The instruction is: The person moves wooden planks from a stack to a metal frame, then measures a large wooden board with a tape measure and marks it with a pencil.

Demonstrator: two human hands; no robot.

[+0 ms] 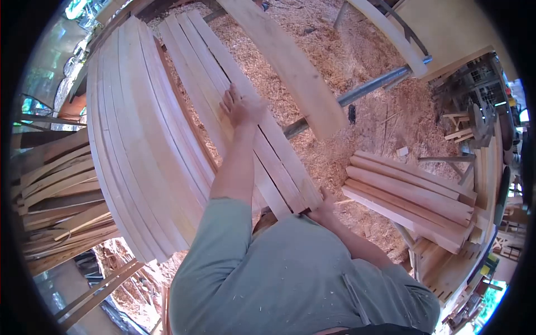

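Observation:
Several long, pale wooden boards (195,67) lie side by side in front of me, with narrow dark gaps between them. My left hand (241,107) rests across the middle of these boards, its fingers spread over their top faces. At the near right corner, my right hand (322,211) holds the end of the rightmost wooden board (287,151) close to my body. Part of that hand is blurred, and the underside of its grip is hidden.
A wide stack of boards (134,111) stands to the left. A single plank (290,61) lies over a metal bar (374,86) at upper right. Squared timbers (413,192) are piled on the right. Wood shavings (385,128) cover the floor, and thin strips (61,195) lie far left.

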